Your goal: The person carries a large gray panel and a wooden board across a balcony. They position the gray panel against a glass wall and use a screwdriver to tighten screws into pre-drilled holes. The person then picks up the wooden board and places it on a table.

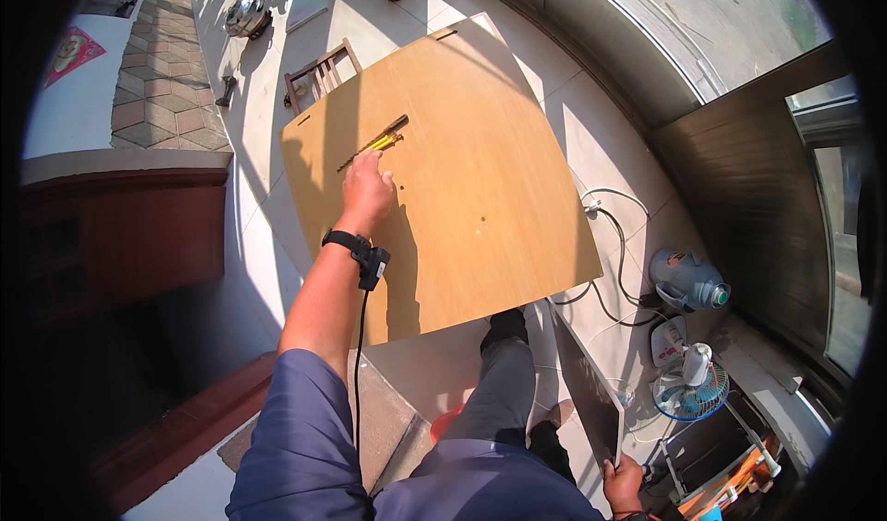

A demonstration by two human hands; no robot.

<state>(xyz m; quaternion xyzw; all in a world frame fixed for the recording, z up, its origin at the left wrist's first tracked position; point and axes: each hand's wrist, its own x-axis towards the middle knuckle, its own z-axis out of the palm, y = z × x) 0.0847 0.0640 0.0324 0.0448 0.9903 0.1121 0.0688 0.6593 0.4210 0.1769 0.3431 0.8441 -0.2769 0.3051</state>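
Observation:
My left hand (368, 191) is over the wooden tabletop (453, 170), its fingers drawn together at a few slim yellow sticks (385, 140) that look like pencils. Its fingertips meet their near ends. Right alongside them lies a thin dark rod (397, 124) that looks like a drill bit, partly covered by the hand. Low on the right, my right hand (624, 484) grips the lower end of a thin dark panel (591, 387), which stands on edge beside my leg. A band with a small black box and cable is around my left wrist.
A small wooden stool (321, 76) stands past the tabletop's far left edge. To the right are a grey-blue jug (684, 279), a small fan (691, 382) and loose black cables (624, 258) on the tiles. A metal pot (247, 17) sits far left. A dark-framed door (748, 151) borders the right.

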